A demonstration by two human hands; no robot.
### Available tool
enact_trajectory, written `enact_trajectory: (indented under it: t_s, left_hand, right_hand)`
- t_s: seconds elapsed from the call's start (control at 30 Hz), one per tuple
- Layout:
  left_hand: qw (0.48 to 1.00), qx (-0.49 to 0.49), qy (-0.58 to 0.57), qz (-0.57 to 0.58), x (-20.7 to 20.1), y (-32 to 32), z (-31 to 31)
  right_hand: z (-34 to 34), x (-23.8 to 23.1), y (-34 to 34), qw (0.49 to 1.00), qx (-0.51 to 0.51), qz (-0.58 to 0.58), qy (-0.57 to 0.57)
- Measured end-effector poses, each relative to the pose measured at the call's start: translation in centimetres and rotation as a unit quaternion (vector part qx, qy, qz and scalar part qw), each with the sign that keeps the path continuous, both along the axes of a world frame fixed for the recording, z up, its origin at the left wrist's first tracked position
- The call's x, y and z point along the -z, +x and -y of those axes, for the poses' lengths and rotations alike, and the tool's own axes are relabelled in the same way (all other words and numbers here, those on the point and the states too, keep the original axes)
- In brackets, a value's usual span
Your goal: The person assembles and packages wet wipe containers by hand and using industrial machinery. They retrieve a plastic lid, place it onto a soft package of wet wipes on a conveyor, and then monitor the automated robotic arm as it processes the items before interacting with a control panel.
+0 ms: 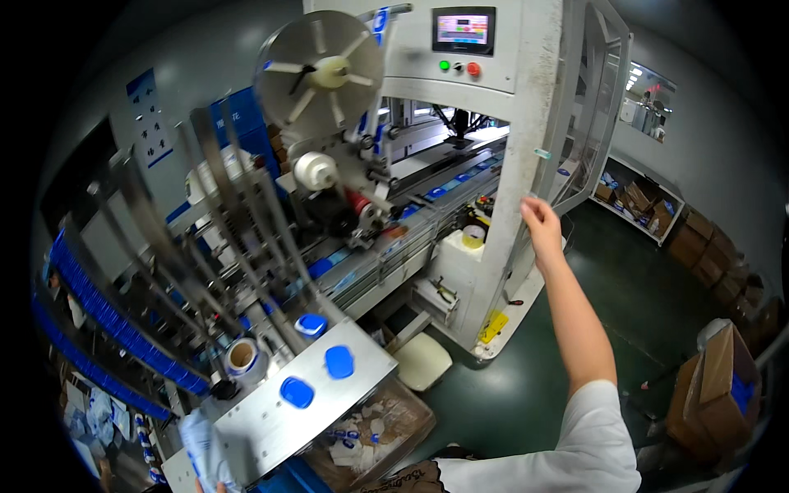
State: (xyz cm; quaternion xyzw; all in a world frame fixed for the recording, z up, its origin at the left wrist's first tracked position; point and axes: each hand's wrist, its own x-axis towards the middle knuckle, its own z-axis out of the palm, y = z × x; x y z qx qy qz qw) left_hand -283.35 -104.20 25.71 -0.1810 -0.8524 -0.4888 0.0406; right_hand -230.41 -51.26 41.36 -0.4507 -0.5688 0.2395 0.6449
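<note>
My right arm reaches out toward the tall white machine (526, 123). My right hand (542, 228) is beside the machine's corner post, its fingers loosely bent and apart with nothing visible in them; I cannot tell whether they touch the post. At the lower left, my left hand (219, 488) shows only its fingertips, around the lower end of a pale blue and white soft pack (204, 444). That pack stands up against the near end of a metal plate (279, 431). On the plate lie blue rounded lids (339, 361), with another at its far edge.
A large reel (320, 74) and a conveyor (386, 263) run along the machine. Upright metal rails and stacks of blue lids (123, 329) fill the left. Under the plate sits a scrap box (378, 444). A clear door (588, 107) stands open; cartons (715, 394) are at right.
</note>
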Motion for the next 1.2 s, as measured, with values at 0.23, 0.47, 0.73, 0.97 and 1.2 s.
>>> enact_trajectory:
  t_s: [0.23, 0.47, 0.73, 0.97, 1.2]
  left_hand:
    - [0.902, 0.042, 0.413, 0.120, -0.1, 9.6, -11.8]
    - [0.850, 0.375, 0.334, 0.158, -6.4, 28.9, -33.5]
    - [0.679, 0.731, 0.008, 0.065, -0.2, 46.3, -54.7]
    - [0.487, 0.865, -0.059, -0.105, -0.3, 68.3, -68.4]
    - [0.372, 0.919, 0.018, -0.128, -1.0, 90.3, -74.7]
  right_hand:
    - [-14.8, -12.5, 5.2, 0.826, 0.296, 0.299, 0.374]
    - [-20.1, -15.6, 7.8, 0.761, 0.308, 0.483, 0.305]
    - [-14.8, -15.9, 15.8, 0.884, -0.351, 0.260, 0.165]
    - [-9.0, 6.6, 44.2, 0.940, -0.207, -0.043, -0.269]
    - [-6.2, 22.5, 57.2, 0.802, 0.050, -0.448, -0.392]
